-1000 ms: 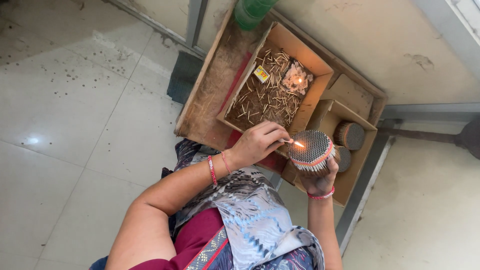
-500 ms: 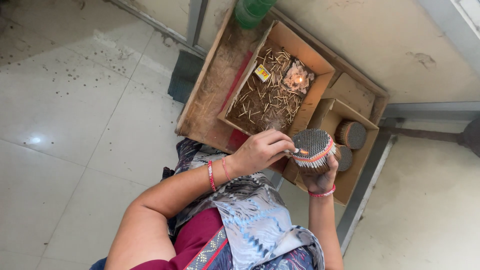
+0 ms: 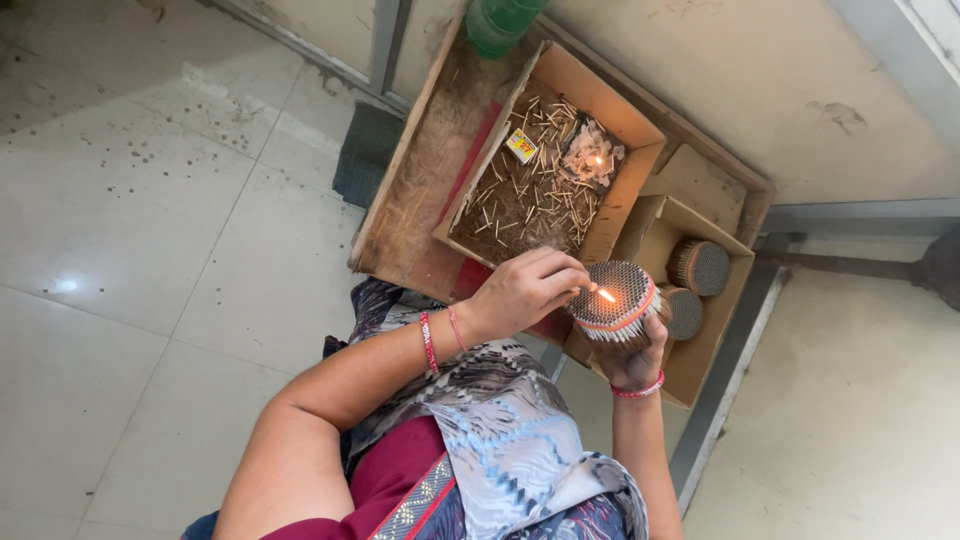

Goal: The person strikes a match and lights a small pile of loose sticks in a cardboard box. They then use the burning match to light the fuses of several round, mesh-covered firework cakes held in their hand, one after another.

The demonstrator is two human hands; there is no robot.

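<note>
While lit match (image 3: 604,294) touches it, round bundle (image 3: 617,300) dense, banded.

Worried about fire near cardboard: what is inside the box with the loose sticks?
The box holds scattered sticks, a small yellow matchbox and a lit lamp. Its floor under the sticks is mostly covered.

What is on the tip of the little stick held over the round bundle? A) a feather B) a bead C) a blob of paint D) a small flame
D: the left hand holds a stick whose tip burns orange above the round bundle, which the right hand holds up.
</note>
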